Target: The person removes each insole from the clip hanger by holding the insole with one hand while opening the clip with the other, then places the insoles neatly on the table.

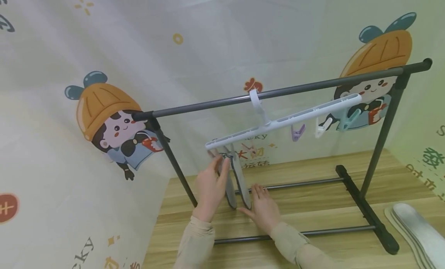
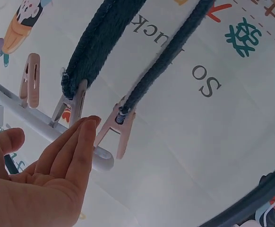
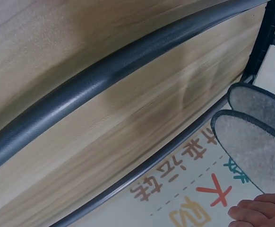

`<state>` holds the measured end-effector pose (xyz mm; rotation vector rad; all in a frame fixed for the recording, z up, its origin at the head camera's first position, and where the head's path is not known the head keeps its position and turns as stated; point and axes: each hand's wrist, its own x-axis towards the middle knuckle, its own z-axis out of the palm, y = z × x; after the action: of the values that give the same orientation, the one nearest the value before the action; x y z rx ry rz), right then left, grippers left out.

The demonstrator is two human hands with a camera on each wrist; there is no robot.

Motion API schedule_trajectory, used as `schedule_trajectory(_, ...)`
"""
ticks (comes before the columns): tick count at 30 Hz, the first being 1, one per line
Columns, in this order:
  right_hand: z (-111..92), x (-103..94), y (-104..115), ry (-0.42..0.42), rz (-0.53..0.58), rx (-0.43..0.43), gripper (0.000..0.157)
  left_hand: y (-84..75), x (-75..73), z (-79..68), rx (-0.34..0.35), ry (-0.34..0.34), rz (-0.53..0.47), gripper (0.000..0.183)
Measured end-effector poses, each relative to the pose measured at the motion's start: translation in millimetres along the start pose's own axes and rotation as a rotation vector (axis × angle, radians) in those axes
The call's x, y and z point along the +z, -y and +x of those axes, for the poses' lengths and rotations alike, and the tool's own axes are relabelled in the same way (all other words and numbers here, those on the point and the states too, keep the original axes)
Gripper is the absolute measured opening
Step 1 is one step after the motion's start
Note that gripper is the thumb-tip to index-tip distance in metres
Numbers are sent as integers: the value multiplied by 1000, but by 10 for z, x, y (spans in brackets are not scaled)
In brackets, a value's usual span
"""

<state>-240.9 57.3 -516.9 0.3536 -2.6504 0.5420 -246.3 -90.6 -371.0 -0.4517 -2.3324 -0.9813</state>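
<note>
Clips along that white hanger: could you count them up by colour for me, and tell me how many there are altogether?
Pink clips: 2
White or pale grey clips: 2
Purple clip: 1
Teal clip: 1
Total: 6

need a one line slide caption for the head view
Two insoles hang clipped from a white hanger, left hand by their tops, right hand lower down.
</note>
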Motion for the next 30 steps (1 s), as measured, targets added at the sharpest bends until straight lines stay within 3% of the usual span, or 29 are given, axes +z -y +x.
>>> schedule_trajectory(5, 38, 43, -3, -6, -35, 5, 86, -22, 65, 95, -20, 29, -46, 46)
schedule_trajectory(12, 42, 55, 31, 0, -19, 17, 84, -53, 103, 188, -65, 23, -17, 46)
schedule_trajectory(20, 56, 105, 57, -16, 23, 26, 76, -105, 163, 330, -167, 35, -20, 43)
schedule_trajectory(30, 37, 151, 58, -58, -5, -9, 54, -89, 235, 408, -155, -1, 13, 37)
